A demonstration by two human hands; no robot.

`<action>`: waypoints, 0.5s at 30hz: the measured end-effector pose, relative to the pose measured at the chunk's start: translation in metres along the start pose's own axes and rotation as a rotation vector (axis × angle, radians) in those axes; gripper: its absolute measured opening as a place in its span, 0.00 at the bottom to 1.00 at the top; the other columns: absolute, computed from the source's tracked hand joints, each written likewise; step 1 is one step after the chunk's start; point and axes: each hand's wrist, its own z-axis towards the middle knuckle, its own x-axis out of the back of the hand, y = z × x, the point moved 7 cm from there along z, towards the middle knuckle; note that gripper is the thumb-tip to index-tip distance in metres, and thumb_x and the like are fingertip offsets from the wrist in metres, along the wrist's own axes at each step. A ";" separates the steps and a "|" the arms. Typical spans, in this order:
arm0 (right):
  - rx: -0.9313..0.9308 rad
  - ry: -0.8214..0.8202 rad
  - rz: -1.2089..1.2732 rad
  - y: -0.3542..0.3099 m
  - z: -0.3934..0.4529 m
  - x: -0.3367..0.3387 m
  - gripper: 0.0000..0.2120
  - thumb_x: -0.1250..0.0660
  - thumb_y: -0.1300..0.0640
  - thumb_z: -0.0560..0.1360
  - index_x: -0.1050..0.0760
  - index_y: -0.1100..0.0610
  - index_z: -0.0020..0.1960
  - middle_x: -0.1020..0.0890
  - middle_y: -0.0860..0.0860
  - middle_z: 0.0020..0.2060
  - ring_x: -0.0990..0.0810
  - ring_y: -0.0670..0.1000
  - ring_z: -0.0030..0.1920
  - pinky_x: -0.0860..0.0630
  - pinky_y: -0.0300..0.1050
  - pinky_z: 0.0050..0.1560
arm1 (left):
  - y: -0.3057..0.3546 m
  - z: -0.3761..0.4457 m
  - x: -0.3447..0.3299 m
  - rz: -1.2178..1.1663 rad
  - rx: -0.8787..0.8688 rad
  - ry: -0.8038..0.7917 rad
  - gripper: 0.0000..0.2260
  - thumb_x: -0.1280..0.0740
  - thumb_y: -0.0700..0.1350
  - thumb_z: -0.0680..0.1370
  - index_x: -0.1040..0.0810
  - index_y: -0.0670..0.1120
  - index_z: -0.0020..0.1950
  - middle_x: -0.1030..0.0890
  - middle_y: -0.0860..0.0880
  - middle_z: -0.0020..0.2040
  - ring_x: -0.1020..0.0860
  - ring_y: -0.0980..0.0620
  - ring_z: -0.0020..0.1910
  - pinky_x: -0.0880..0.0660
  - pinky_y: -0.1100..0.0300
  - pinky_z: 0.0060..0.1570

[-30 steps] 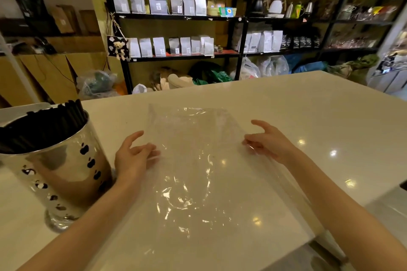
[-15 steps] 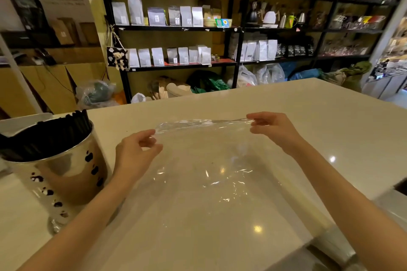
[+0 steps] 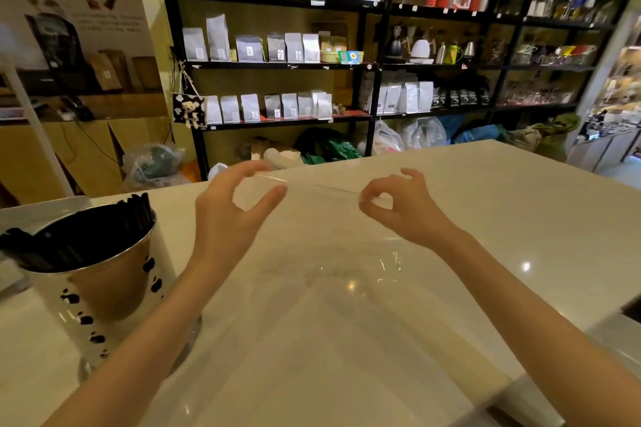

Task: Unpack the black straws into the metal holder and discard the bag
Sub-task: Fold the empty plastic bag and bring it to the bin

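Observation:
A clear empty plastic bag [image 3: 333,253] hangs stretched between both hands above the white counter [image 3: 503,218]. My left hand [image 3: 229,215] pinches its far left corner, thumb and fingers curled around the edge. My right hand [image 3: 399,208] pinches the far right corner between thumb and forefinger. The bag's near part trails down toward me over the counter. At the left stands the shiny metal holder [image 3: 100,284] with black spots, filled with black straws [image 3: 79,236] leaning to the left.
A white tray [image 3: 38,211] lies behind the holder. Past the counter's far edge stand black shelves [image 3: 277,66] of pouches and bags on the floor. The counter's near right corner [image 3: 520,388] drops off beside my right forearm.
Both hands lifted the bag's far edge off the counter and raised it, the bag going from flat to hanging between them. The view tilted upward.

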 end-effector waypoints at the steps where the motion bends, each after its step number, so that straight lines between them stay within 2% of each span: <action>1: -0.016 0.013 0.110 -0.001 0.000 0.009 0.03 0.32 0.58 0.74 0.20 0.54 0.45 0.19 0.46 0.40 0.21 0.48 0.46 0.31 0.50 0.63 | -0.008 0.002 0.002 -0.056 0.095 0.005 0.22 0.32 0.54 0.71 0.28 0.50 0.63 0.26 0.55 0.61 0.30 0.60 0.58 0.33 0.68 0.54; 2: -0.030 0.036 0.188 -0.001 0.001 0.021 0.02 0.32 0.59 0.73 0.20 0.54 0.44 0.19 0.45 0.39 0.20 0.48 0.44 0.25 0.46 0.55 | -0.020 0.003 0.002 -0.140 0.208 -0.003 0.28 0.34 0.58 0.71 0.34 0.51 0.68 0.30 0.53 0.67 0.32 0.57 0.63 0.35 0.65 0.57; 4: -0.049 0.103 0.286 -0.001 0.003 0.046 0.02 0.31 0.60 0.73 0.21 0.54 0.43 0.19 0.44 0.36 0.19 0.47 0.38 0.24 0.39 0.42 | -0.040 0.003 -0.001 -0.379 0.420 -0.002 0.36 0.40 0.64 0.69 0.43 0.50 0.72 0.37 0.51 0.73 0.38 0.54 0.69 0.40 0.60 0.62; 6: -0.105 0.146 0.499 0.003 0.004 0.063 0.03 0.32 0.62 0.73 0.22 0.55 0.42 0.17 0.45 0.33 0.19 0.44 0.32 0.24 0.36 0.33 | -0.054 -0.001 -0.008 -0.573 0.561 -0.008 0.35 0.45 0.65 0.72 0.44 0.47 0.73 0.39 0.49 0.74 0.39 0.51 0.71 0.41 0.57 0.65; 8: -0.237 0.161 0.788 0.015 0.004 0.066 0.04 0.32 0.63 0.73 0.22 0.56 0.42 0.16 0.47 0.31 0.18 0.45 0.30 0.24 0.35 0.29 | -0.062 -0.009 -0.020 -0.762 0.688 -0.104 0.33 0.49 0.65 0.74 0.41 0.45 0.72 0.37 0.46 0.73 0.35 0.48 0.69 0.39 0.54 0.65; 10: -0.390 0.115 0.974 0.024 0.001 0.051 0.02 0.32 0.62 0.73 0.22 0.56 0.43 0.15 0.48 0.31 0.17 0.46 0.30 0.23 0.36 0.29 | -0.062 -0.020 -0.036 -0.971 0.814 -0.291 0.43 0.41 0.71 0.65 0.36 0.43 0.70 0.31 0.43 0.69 0.31 0.46 0.66 0.37 0.52 0.65; 12: -0.490 0.063 1.065 0.030 -0.003 0.030 0.03 0.32 0.63 0.72 0.21 0.57 0.45 0.16 0.51 0.33 0.18 0.47 0.29 0.22 0.37 0.30 | -0.054 -0.027 -0.048 -1.096 0.864 -0.422 0.51 0.30 0.71 0.52 0.31 0.41 0.66 0.26 0.41 0.65 0.28 0.43 0.64 0.35 0.48 0.66; 15: -0.559 0.020 1.103 0.035 -0.010 0.006 0.04 0.33 0.64 0.73 0.22 0.59 0.47 0.16 0.50 0.32 0.17 0.47 0.30 0.22 0.38 0.29 | -0.040 -0.027 -0.058 -1.117 0.805 -0.482 0.47 0.27 0.68 0.50 0.27 0.42 0.61 0.20 0.41 0.59 0.22 0.43 0.58 0.26 0.49 0.58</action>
